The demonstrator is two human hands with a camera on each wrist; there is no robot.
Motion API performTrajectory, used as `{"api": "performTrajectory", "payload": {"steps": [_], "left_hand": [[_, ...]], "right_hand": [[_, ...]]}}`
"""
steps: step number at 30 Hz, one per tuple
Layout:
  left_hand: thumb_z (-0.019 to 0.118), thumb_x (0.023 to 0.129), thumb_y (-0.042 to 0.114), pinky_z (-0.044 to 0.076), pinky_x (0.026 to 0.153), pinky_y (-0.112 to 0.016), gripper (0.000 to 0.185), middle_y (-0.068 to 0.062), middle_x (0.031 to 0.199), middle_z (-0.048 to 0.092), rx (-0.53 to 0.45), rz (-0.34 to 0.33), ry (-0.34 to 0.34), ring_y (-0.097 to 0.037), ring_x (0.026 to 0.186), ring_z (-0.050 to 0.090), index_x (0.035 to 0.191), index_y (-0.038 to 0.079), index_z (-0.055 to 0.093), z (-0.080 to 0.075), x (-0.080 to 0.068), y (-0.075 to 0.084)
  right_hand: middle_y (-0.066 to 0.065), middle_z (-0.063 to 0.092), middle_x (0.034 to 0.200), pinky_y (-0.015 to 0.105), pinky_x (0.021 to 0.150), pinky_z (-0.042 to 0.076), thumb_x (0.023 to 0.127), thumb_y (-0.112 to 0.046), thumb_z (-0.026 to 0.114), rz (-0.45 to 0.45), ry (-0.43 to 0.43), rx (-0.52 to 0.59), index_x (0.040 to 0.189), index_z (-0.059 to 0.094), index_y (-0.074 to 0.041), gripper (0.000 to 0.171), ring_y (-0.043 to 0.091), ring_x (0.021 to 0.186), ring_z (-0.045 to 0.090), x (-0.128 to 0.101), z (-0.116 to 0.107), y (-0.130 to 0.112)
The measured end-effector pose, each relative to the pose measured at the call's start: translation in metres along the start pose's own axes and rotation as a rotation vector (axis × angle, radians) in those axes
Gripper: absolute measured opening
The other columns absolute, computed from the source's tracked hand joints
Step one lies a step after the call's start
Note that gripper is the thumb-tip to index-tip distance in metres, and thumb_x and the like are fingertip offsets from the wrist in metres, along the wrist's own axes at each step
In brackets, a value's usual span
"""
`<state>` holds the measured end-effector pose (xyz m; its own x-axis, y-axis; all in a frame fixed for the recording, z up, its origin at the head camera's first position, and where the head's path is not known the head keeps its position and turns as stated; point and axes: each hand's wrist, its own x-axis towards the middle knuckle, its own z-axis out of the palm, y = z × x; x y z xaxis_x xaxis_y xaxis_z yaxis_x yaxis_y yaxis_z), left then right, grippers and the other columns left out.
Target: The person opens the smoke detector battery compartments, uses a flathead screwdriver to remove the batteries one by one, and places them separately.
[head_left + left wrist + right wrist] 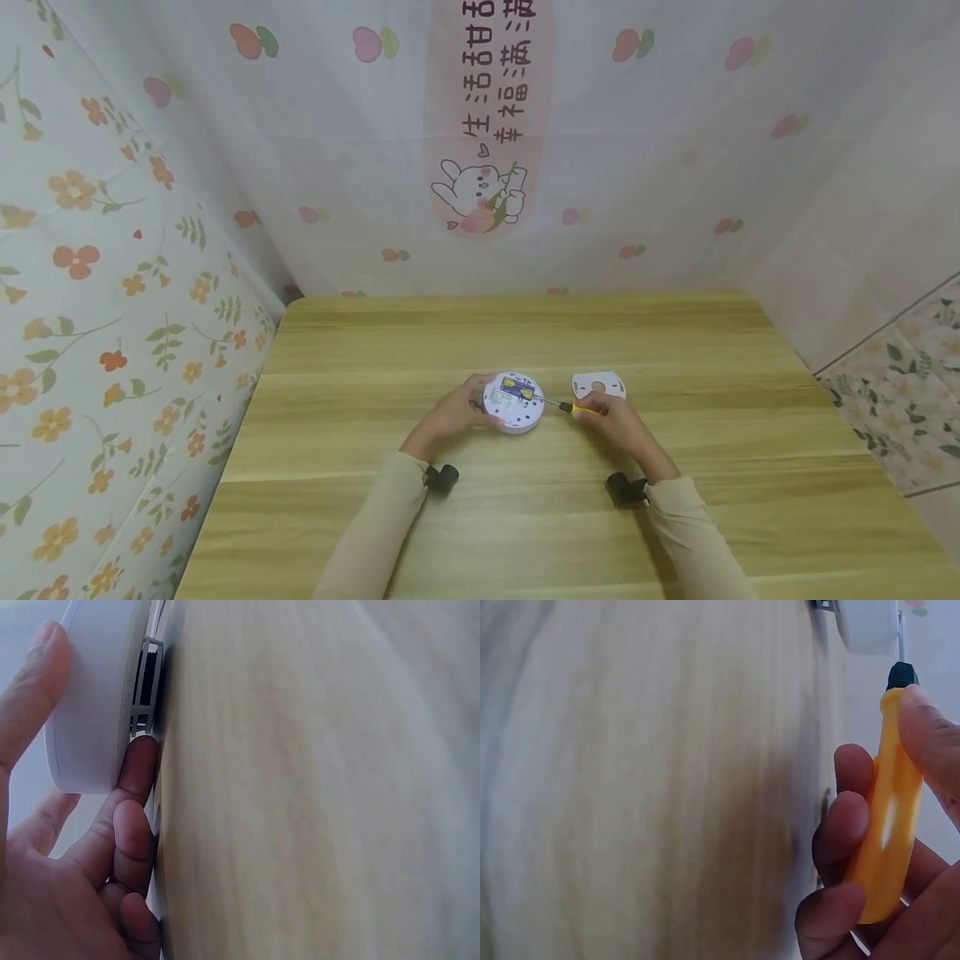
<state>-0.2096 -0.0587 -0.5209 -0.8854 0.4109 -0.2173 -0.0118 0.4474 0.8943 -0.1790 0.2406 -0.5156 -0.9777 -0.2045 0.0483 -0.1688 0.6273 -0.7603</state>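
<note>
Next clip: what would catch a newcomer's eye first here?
Mid-table, the left hand grips a round white device lying with its inner side up, while the right hand holds a yellow-handled screwdriver whose tip points at its right edge. A white plate lies just behind the right hand.

table: matt wood grain; round device: smooth white plastic; screwdriver: glossy yellow plastic

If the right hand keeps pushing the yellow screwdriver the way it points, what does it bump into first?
Most likely the round white device that the left hand holds: the screwdriver in the right hand already points at its edge, the tip apparently touching.
</note>
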Motion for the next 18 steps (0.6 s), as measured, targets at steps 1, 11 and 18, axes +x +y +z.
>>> {"api": "performTrajectory", "payload": {"steps": [1, 11, 18], "left_hand": [[0.085, 0.071, 0.03, 0.034, 0.109, -0.056, 0.088, -0.017, 0.127, 0.063, -0.003, -0.002, -0.002, -0.032, 0.117, 0.059, 0.146, 0.025, 0.039, 0.0001, -0.0001, 0.0001], [0.085, 0.071, 0.031, 0.033, 0.109, -0.057, 0.087, -0.017, 0.13, 0.061, -0.029, -0.011, -0.004, -0.032, 0.119, 0.057, 0.146, 0.026, 0.039, -0.0001, -0.0006, -0.0016], [0.085, 0.07, 0.034, 0.032, 0.109, -0.057, 0.089, -0.014, 0.13, 0.062, -0.026, -0.008, -0.008, -0.03, 0.119, 0.058, 0.146, 0.029, 0.039, 0.0003, 0.0002, -0.003]], "right_hand": [[0.011, 0.071, 0.093, 0.021, 0.067, 0.043, 0.085, -0.012, 0.071, 0.017, -0.009, 0.004, 0.094, 0.073, -0.003, 0.013, 0.007, 0.077, 0.051, -0.0001, 0.0005, -0.0008], [0.011, 0.072, 0.099, 0.019, 0.068, 0.044, 0.086, -0.011, 0.07, 0.06, -0.024, -0.006, 0.097, 0.073, -0.003, 0.013, 0.008, 0.08, 0.054, -0.0007, 0.0045, 0.0021], [0.009, 0.072, 0.101, 0.031, 0.086, 0.048, 0.087, -0.013, 0.07, 0.051, -0.008, -0.059, 0.098, 0.073, -0.005, 0.014, 0.019, 0.097, 0.06, -0.0027, 0.0035, 0.0]]}}
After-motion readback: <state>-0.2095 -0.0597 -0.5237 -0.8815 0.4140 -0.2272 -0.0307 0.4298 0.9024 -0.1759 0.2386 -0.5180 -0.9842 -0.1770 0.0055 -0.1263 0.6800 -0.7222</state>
